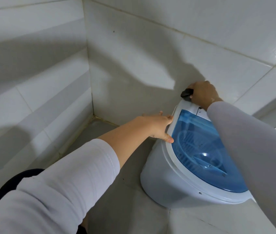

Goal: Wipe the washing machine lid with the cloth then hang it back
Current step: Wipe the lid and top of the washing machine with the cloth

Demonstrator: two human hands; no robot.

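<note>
Right hand [201, 93]: fingers curled shut around a small dark wad, most likely the cloth [186, 95], only a crumpled corner poking out past the knuckles. Pressed down just beyond the far edge of the lid [201, 149], on the white rear panel [191, 107] of the washing machine [159, 179], close against the tiled wall [134, 56] behind. Hard to tell whether the wad touches the wall or only the panel.

Nearer than that hand and to its left: left hand [155, 125], fingers spread and flat, thumb tip and fingertips touching the white rim beside the lid, apparently steadying the tub. Nothing held in it.

Below and toward the body from the right hand: the lid, blue, see-through, shut, with a bright glint near its middle and a few dark specks along its right side. Drum ribs visible through it.

Further out: the machine low on the tiled floor [117, 200], tucked near the corner of the room. No hook or rail for the cloth anywhere in view.

Judged step: wiping, at the back end of the top, with most of the blue surface not yet shown to be done. Next move: drag the closed right hand back toward the body across the lid with steady downward pressure, overlapping passes, specks included, left hand bracing the rim. Hanging-up only after that, somewhere out of frame.
</note>
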